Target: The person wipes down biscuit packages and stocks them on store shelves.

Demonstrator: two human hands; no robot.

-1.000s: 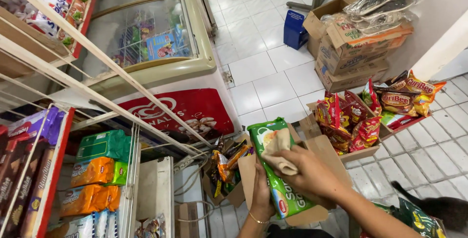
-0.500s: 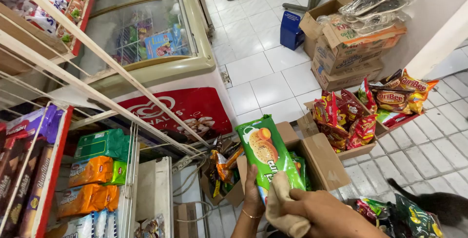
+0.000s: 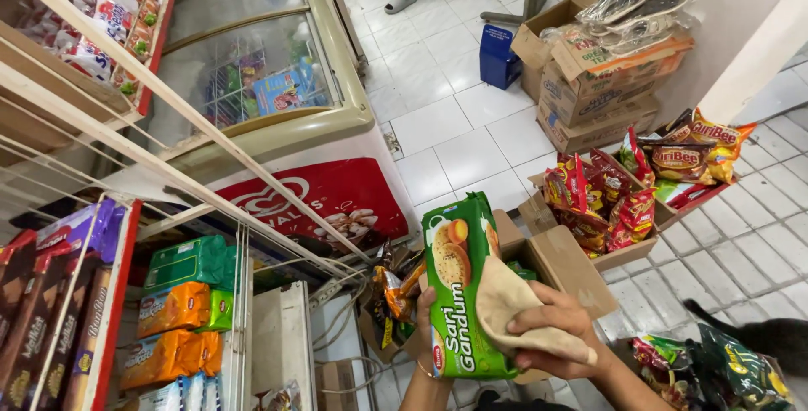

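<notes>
Bottom centre: left hand (image 3: 423, 314) grips a green biscuit packet (image 3: 459, 289) from behind, mostly hidden; right hand (image 3: 551, 331) presses a beige cloth (image 3: 505, 297) against its face. Just behind, an open cardboard box (image 3: 560, 264). At 2 o'clock, red snack bags (image 3: 593, 201). At 9 o'clock, wire shelf (image 3: 189, 314) packets. At 11 o'clock, a glass-topped freezer (image 3: 252, 83). Far 1 o'clock, stacked cartons (image 3: 593, 91).

We are now pressing the beige cloth (image 3: 513, 310) under our right hand (image 3: 551, 335) against the green biscuit packet (image 3: 459, 293), lower on it than a second ago; our left hand (image 3: 425, 327) is gripping behind.
</notes>
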